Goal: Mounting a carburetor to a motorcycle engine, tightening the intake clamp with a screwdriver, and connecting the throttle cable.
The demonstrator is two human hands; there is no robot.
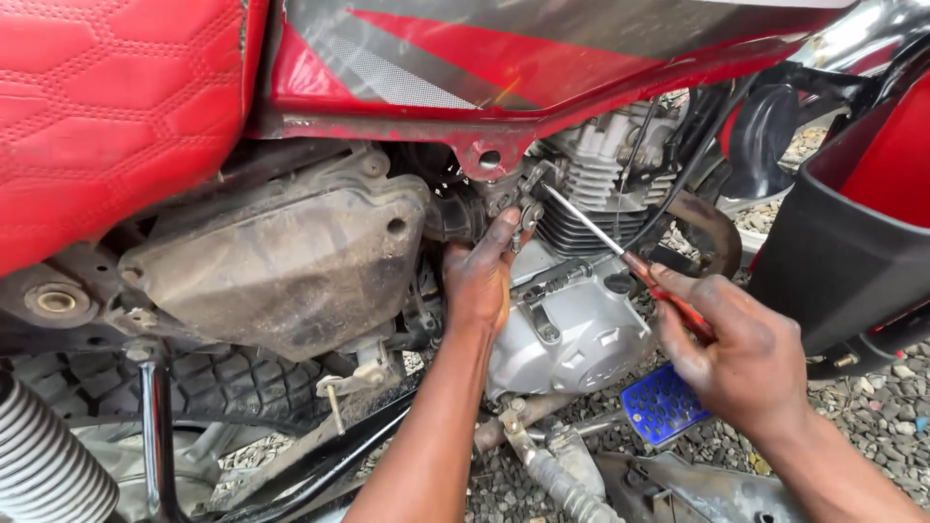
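The left hand [477,276] covers the part it grips beside the engine, so what its fingertips press cannot be made out. The right hand [741,353] wraps the screwdriver [620,250] handle, leaving only a red sliver showing; the tip vanishes among small fittings too fine to tell apart. The red seat [107,107] and tank panel [542,48] are cut by the top edge, the rear spring [44,465] by the lower left corner, and both forearms run off the bottom edge.

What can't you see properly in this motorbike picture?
Head view only:
- Screwdriver tip: hidden among carburettor parts.
- Screwdriver handle: mostly covered by the right hand.
- Left hand palm: turned away, pressed against the engine.
- Seat and rear tyre: cut off by edges.
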